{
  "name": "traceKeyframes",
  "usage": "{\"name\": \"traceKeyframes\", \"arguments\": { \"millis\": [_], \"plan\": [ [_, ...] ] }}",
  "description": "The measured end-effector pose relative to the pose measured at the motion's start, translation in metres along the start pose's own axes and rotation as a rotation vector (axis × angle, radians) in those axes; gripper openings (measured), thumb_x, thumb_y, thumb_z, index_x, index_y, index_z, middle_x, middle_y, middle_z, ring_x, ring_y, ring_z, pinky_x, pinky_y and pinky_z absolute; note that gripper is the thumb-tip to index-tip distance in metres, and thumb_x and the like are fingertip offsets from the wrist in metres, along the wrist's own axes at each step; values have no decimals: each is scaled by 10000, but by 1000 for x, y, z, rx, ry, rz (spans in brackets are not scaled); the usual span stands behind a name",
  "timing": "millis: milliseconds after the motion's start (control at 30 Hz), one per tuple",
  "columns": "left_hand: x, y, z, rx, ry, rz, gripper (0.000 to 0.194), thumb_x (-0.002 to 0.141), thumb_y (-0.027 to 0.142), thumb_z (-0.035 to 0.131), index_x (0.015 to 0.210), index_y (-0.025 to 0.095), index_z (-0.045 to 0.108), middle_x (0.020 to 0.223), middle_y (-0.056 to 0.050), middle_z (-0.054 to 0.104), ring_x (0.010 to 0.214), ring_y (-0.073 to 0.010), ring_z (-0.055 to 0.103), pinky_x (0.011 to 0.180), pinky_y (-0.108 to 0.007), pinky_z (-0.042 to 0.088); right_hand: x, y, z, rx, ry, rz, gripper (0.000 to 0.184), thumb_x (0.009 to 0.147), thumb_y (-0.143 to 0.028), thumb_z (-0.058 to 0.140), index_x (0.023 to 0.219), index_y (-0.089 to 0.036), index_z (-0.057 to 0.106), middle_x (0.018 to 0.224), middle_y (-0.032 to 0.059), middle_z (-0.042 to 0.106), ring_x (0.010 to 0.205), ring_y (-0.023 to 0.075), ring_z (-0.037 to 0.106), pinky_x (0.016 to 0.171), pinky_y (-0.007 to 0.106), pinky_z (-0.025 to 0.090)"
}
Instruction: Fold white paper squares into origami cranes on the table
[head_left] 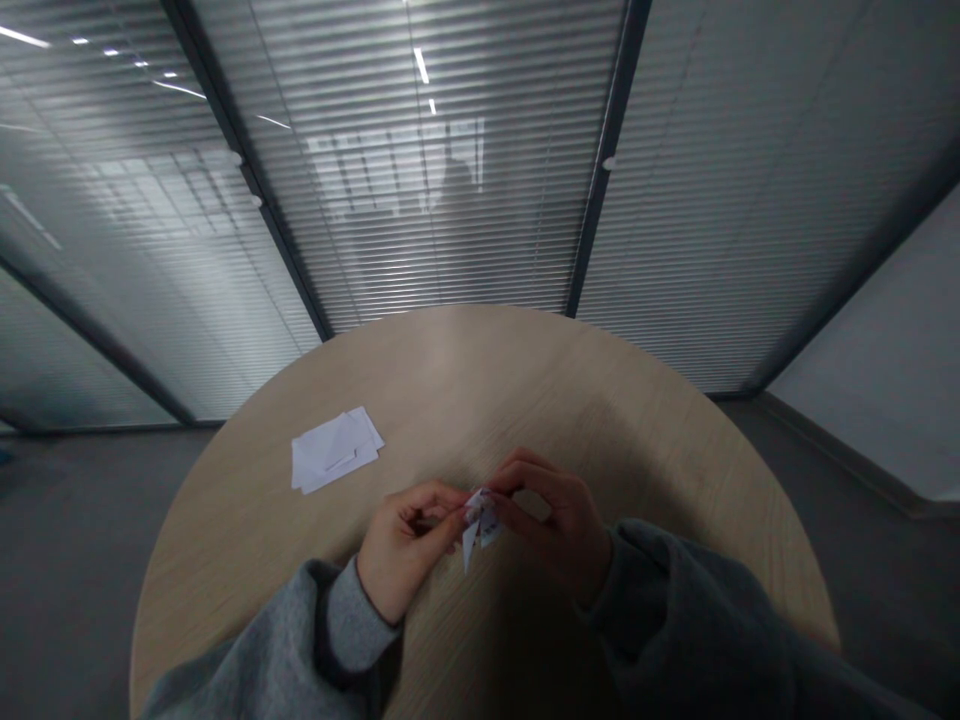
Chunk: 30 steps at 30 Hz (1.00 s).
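A small folded piece of white paper (472, 535) with dark marks on it is held over the front half of the table. My left hand (409, 540) pinches its left side between thumb and fingers. From the right, my right hand (551, 520) grips its upper edge with thumb and forefinger. Pointed flaps of the paper hang down between the two hands. The fingertips cover part of it, so its full shape does not show.
On the left of the round wooden table (465, 380) lies a loose stack of white paper sheets (335, 452). Beyond the far edge stand glass panels with blinds (465, 240) and dark frames. A white wall (885, 340) rises at the right.
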<state>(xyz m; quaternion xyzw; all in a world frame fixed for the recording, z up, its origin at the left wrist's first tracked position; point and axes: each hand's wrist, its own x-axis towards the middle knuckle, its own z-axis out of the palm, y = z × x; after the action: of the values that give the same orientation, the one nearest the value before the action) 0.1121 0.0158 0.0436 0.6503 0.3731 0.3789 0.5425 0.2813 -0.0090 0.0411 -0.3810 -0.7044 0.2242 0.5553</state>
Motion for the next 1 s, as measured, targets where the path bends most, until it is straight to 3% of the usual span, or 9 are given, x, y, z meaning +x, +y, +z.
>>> {"name": "traceKeyframes", "arguments": {
  "millis": [200, 600, 1000],
  "plan": [
    [0, -1, -1, 41, 22, 16, 215, 703, 353, 694, 654, 147, 659, 505, 10, 602, 455, -106, 524, 466, -210, 436, 0, 0, 0, -53, -23, 27, 93, 803, -215, 580, 725, -181, 616, 678, 16, 585, 623, 135, 555, 570, 256, 465],
    [-1, -1, -2, 82, 44, 42, 196, 721, 331, 674, 688, 139, 692, 589, -33, 674, 512, -129, 579, 496, -219, 459, -1, 4, 3, 159, -18, 178, 234, 821, -334, 615, 660, -170, 577, 658, 6, 556, 584, 125, 564, 534, 261, 478],
    [-2, 2, -3, 115, 65, 16, 196, 696, 332, 682, 633, 147, 680, 597, -44, 688, 514, -139, 573, 490, -221, 441, -3, 3, 2, 156, -17, 222, 214, 820, -376, 616, 748, -175, 624, 690, 29, 623, 649, 151, 607, 600, 296, 512]
  ]
}}
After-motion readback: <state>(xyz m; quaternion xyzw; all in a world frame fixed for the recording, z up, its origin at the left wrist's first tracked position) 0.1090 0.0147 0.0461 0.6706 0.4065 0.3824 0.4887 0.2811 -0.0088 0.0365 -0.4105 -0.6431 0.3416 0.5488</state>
